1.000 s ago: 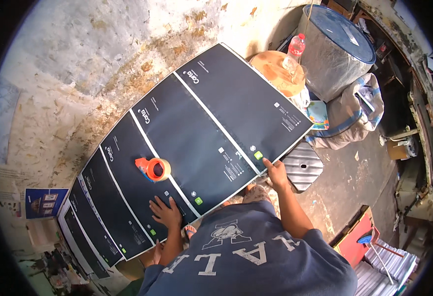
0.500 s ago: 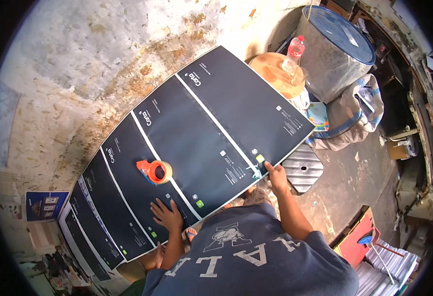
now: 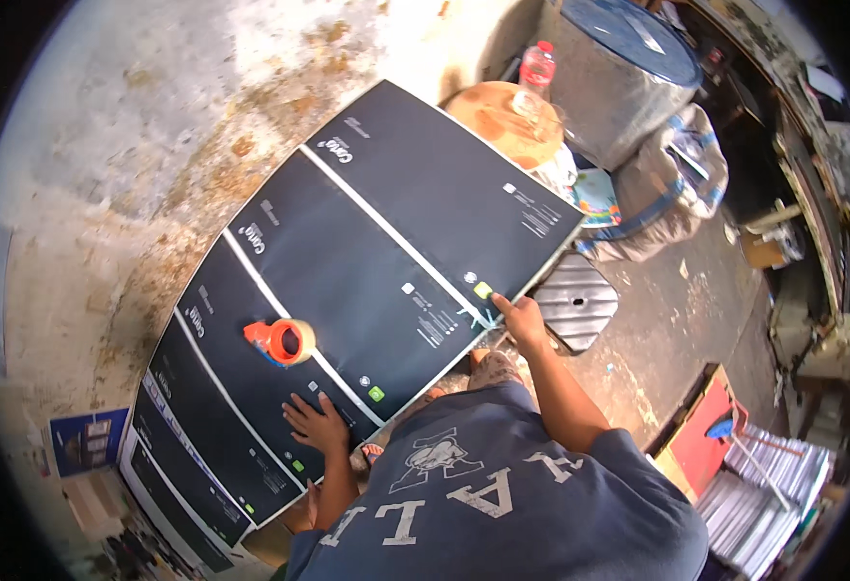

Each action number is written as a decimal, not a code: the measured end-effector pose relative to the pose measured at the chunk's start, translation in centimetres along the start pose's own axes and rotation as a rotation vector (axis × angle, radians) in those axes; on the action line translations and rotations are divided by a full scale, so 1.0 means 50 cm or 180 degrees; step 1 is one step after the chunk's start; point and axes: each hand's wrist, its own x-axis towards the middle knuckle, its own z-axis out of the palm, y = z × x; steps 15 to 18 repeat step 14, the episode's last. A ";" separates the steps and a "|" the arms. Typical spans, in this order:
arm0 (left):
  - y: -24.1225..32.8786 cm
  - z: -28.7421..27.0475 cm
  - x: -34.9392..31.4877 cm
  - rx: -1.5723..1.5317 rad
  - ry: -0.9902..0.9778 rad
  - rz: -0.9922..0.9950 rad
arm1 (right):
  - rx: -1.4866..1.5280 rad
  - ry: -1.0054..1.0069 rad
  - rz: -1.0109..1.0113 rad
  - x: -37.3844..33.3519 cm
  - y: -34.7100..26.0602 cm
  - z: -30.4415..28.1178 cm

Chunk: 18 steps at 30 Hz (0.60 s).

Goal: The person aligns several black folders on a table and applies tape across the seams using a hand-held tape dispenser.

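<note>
A large black printed sheet (image 3: 377,281), divided into panels by white bands, lies in front of me. My left hand (image 3: 318,424) rests flat on it near the front edge, fingers spread and holding nothing. At the near edge further right, my right hand (image 3: 524,320) grips the sheet with its thumb on top; the other fingers are mostly hidden. Beside that thumb, light green-blue strips (image 3: 483,318) stick to the edge at the end of a white band. An orange roll of tape (image 3: 292,343) on a red-orange dispenser (image 3: 260,339) lies on the sheet beyond my left hand.
Past the far right corner stand a round orange-topped stool (image 3: 502,121), a clear bottle with red cap (image 3: 537,68), a blue-lidded drum (image 3: 628,58) and a woven sack (image 3: 657,208). A ridged grey stool (image 3: 580,300) sits right of my right hand. A stained wall (image 3: 135,145) rises at left.
My view has shifted slightly, so the sheet and surroundings appear further left. Both hands keep about the same places on the sheet, and the tape dispenser has not moved on it.
</note>
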 end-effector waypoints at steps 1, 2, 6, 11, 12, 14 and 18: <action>-0.008 -0.002 -0.002 0.0030 -0.0022 -0.0059 | -0.0170 0.0091 -0.0188 -0.008 -0.008 0.008; -0.014 -0.001 -0.001 0.0048 -0.0038 -0.0115 | -0.0504 0.0120 -0.0199 -0.017 -0.029 0.004; -0.021 0.010 0.004 0.0098 -0.0065 -0.0199 | -0.0063 0.0058 -0.0016 -0.034 -0.045 -0.011; -0.008 0.005 0.010 0.0071 -0.0173 -0.0160 | 0.0683 0.0020 -0.0154 -0.004 0.009 -0.014; -0.013 0.006 0.013 0.0073 -0.0177 -0.0172 | 0.0677 0.0009 -0.0098 -0.007 0.008 -0.010; -0.022 0.012 0.017 0.0048 -0.0192 -0.0197 | 0.0679 -0.0106 -0.0014 -0.012 -0.002 -0.013; -0.022 0.012 0.017 0.0048 -0.0192 -0.0197 | 0.0679 -0.0106 -0.0014 -0.012 -0.002 -0.013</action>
